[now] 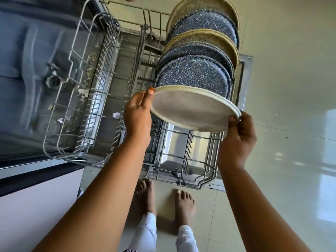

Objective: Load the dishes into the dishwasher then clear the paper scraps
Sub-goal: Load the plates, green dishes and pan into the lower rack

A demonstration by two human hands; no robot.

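I hold a cream-rimmed plate (192, 110) tilted above the lower dishwasher rack (198, 180), just in front of a row of several speckled blue and tan plates (196, 77) standing upright in it. My left hand (138, 113) grips the plate's left rim with the thumb on top. My right hand (240, 131) pinches its right rim. Small paper scraps (116, 115) lie in the upper rack (60, 110) and on the wet floor of the tub behind it.
The open dishwasher door (245, 73) lies flat under the lower rack. The upper rack is pulled out at left. A white cabinet front (36, 200) is at lower left. Pale tiled floor (291, 124) spreads to the right; my bare feet (163, 199) stand before the door.
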